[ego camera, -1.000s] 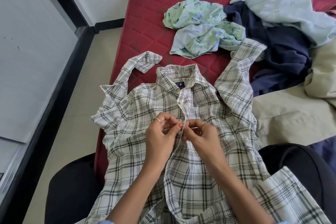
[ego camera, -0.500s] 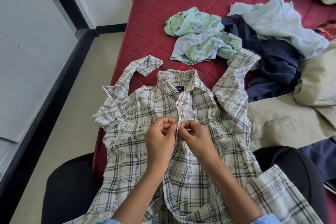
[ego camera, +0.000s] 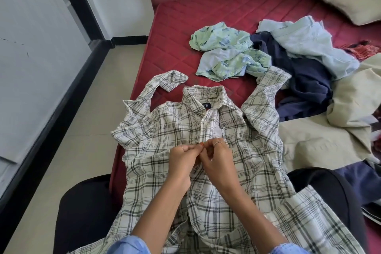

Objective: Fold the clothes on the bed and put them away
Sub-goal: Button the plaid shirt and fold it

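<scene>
A white shirt with black plaid (ego camera: 165, 130) lies front up on the red mattress (ego camera: 175, 47), collar pointing away, its lower part draped over my lap. Both sleeves stretch up toward the far side. My left hand (ego camera: 183, 158) and my right hand (ego camera: 216, 155) meet at the button placket in the chest area, each pinching one edge of the shirt front. The fingertips touch each other over the placket, hiding the button between them.
Behind the shirt lie a green floral garment (ego camera: 226, 55), a navy garment (ego camera: 305, 80), a pale blue shirt (ego camera: 309, 41) and beige cloth (ego camera: 329, 136). A beige pillow (ego camera: 350, 0) is at the far right. Tiled floor (ego camera: 82, 140) and a wall run along the left.
My view has tilted up, showing the headboard and pillow. My hands stay pinched together on the placket, at about the same spot on the shirt.
</scene>
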Motion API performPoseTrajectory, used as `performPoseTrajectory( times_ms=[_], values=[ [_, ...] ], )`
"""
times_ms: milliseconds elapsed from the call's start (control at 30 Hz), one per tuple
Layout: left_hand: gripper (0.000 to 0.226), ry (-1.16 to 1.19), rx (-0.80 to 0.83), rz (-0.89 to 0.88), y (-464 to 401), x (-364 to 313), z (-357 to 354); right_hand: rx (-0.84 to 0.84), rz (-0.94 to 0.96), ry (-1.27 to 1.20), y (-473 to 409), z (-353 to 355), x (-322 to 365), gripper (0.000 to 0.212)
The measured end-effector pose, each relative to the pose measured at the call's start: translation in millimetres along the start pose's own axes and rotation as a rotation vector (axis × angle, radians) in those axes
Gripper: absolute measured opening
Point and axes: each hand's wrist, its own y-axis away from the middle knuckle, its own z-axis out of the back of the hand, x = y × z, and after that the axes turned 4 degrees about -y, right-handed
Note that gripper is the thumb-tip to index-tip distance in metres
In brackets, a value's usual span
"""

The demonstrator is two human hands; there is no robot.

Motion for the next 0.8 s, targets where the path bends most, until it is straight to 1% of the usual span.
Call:
performPoseTrajectory(
  times_ms=[67, 133, 200, 300, 367, 400, 467, 567, 600, 667, 733, 800],
  values=[
    [0.007, 0.036, -0.016, 0.066, 0, 1, 1, 0.02, 0.025, 0.062, 1, -1, -1, 0.009],
    [0.007, 0.039, -0.031, 0.081, -1, 1, 1, 0.033, 0.064, 0.096, 3, -2, -2, 0.008],
    [0.009, 0.065, -0.031, 0.105, -1, 0, 0, 0.037, 0.101, 0.093, 5, -3, -2, 0.008],
    [0.012, 0.191, 0.018, 0.173, -1, -3, 0, 0.044, 0.135, 0.046, 4, -2, -1, 0.01],
    [0.014, 0.249, 0.064, 0.19, 0, -4, 2, 0.053, 0.067, -0.034, 2, 1, -1, 0.009],
    [0.013, 0.236, 0.084, 0.186, 0, -4, 3, 0.07, 0.008, -0.118, 1, 3, 0, 0.009],
    [0.01, 0.173, 0.119, 0.168, 0, -6, 5, 0.136, -0.122, -0.314, -1, 7, 2, 0.01],
    [0.01, 0.086, 0.204, 0.135, -2, -11, 9, 0.243, -0.262, -0.541, -9, 16, -1, 0.018],
    [0.01, 0.029, 0.235, 0.118, -2, -14, 10, 0.272, -0.297, -0.578, -12, 19, -2, 0.021],
    [0.013, -0.143, 0.257, 0.051, -3, -19, 11, 0.278, -0.33, -0.536, -17, 25, -1, 0.027],
    [0.017, -0.315, 0.222, -0.059, -6, -25, 10, 0.162, -0.31, -0.426, -16, 28, 2, 0.021],
    [0.016, -0.449, 0.183, -0.189, -10, -32, 8, -0.034, -0.301, -0.298, -8, 30, 9, 0.012]
  ],
)
